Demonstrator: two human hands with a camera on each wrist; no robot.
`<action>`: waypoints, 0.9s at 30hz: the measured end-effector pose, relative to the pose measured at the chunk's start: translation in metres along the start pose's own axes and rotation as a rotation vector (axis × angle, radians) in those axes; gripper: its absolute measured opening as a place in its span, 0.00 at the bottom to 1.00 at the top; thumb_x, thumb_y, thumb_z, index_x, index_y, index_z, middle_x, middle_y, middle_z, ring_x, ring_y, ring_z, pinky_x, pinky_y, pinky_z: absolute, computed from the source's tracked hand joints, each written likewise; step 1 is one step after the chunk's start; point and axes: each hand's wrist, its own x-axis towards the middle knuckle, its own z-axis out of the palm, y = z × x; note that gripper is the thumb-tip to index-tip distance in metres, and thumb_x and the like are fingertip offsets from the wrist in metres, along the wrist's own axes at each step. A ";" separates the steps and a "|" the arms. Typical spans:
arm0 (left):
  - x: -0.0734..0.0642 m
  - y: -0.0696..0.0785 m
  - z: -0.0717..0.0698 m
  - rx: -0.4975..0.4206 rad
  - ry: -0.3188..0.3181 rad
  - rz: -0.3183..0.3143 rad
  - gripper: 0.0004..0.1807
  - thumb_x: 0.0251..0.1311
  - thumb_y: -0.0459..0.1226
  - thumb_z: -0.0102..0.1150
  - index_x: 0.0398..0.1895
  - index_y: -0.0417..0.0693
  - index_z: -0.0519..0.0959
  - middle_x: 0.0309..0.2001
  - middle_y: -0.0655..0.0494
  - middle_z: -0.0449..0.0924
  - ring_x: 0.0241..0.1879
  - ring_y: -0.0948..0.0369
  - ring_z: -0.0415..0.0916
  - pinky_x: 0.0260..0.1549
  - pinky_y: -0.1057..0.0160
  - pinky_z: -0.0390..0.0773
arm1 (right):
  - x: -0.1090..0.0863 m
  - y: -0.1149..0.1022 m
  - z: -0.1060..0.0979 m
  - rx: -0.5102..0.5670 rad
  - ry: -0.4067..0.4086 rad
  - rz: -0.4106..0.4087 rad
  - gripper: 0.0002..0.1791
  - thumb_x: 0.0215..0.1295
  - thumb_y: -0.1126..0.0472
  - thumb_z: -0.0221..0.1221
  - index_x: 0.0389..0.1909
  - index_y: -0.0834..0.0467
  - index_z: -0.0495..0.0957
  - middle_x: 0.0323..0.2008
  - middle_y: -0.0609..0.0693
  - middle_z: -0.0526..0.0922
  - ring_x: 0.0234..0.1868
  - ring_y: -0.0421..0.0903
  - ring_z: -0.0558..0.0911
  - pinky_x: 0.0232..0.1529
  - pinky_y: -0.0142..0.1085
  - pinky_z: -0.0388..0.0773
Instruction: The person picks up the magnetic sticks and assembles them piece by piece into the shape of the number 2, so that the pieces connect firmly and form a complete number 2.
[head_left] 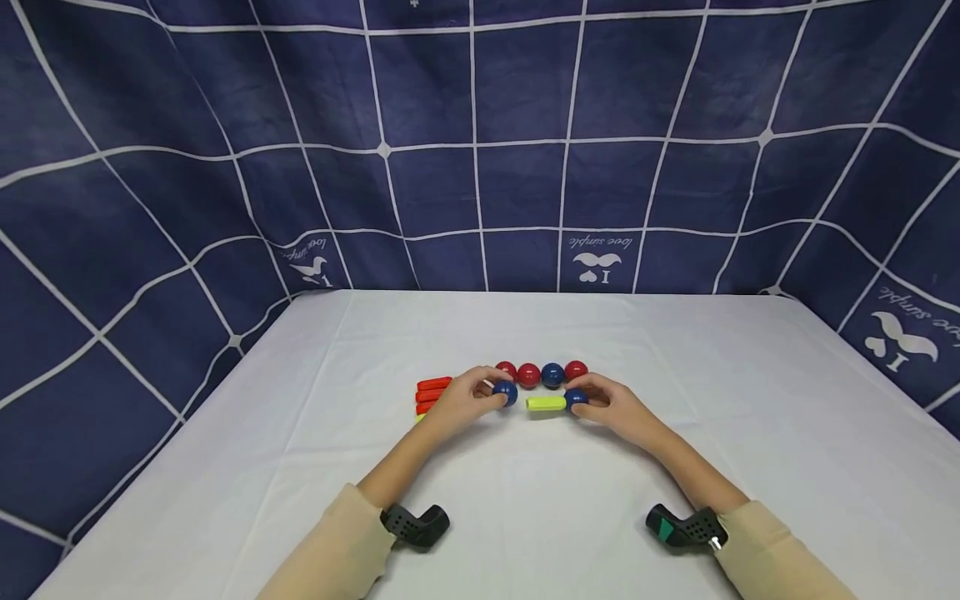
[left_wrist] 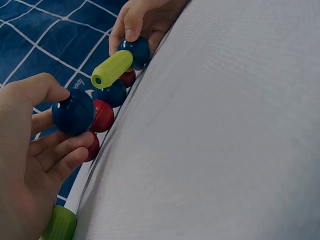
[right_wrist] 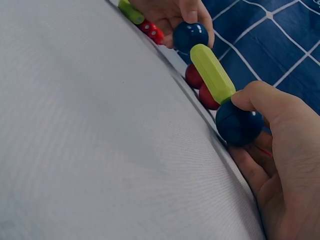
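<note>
My left hand (head_left: 467, 400) pinches a blue ball (left_wrist: 74, 112) between thumb and fingers. Opposite it, my right hand (head_left: 611, 407) grips a second blue ball (right_wrist: 239, 123), which has a yellow-green rod (right_wrist: 212, 72) stuck onto it. The rod points left toward the left hand's ball, and in the head view a gap shows between them. A hole is visible in the rod's free end in the left wrist view. Just behind the hands stand red balls (head_left: 528, 375) and another blue ball (head_left: 552, 376) in a row on the table.
Red rods (head_left: 431, 396) lie stacked side by side left of the left hand, with a yellow-green rod (left_wrist: 60, 223) nearest the front. A white cloth covers the table (head_left: 525, 500). Dark blue gridded curtains (head_left: 517, 167) hang behind and at both sides.
</note>
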 end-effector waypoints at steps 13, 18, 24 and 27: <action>-0.003 -0.002 -0.001 0.113 -0.103 0.039 0.16 0.61 0.36 0.64 0.52 0.46 0.83 0.50 0.47 0.83 0.45 0.57 0.78 0.45 0.63 0.80 | -0.001 0.002 0.002 0.011 0.006 0.021 0.21 0.68 0.59 0.61 0.58 0.64 0.76 0.61 0.66 0.76 0.57 0.56 0.80 0.59 0.44 0.79; -0.003 -0.001 -0.001 0.111 -0.104 0.036 0.16 0.61 0.37 0.64 0.52 0.45 0.83 0.51 0.46 0.83 0.45 0.57 0.78 0.44 0.63 0.80 | -0.001 0.003 0.003 0.007 0.013 0.012 0.21 0.68 0.60 0.62 0.58 0.65 0.76 0.60 0.66 0.76 0.56 0.56 0.80 0.58 0.43 0.80; -0.002 -0.002 -0.001 0.130 -0.101 0.041 0.16 0.62 0.37 0.64 0.52 0.46 0.83 0.49 0.47 0.83 0.44 0.58 0.77 0.42 0.66 0.78 | -0.002 -0.002 0.004 0.002 0.020 -0.004 0.21 0.68 0.59 0.62 0.57 0.65 0.76 0.59 0.66 0.77 0.56 0.57 0.80 0.57 0.45 0.80; -0.002 -0.004 -0.001 0.136 -0.103 0.046 0.16 0.62 0.37 0.64 0.53 0.45 0.83 0.49 0.47 0.84 0.44 0.59 0.77 0.42 0.67 0.77 | -0.001 -0.002 0.005 0.000 0.022 -0.004 0.20 0.68 0.60 0.62 0.57 0.65 0.76 0.59 0.66 0.77 0.56 0.57 0.80 0.57 0.45 0.80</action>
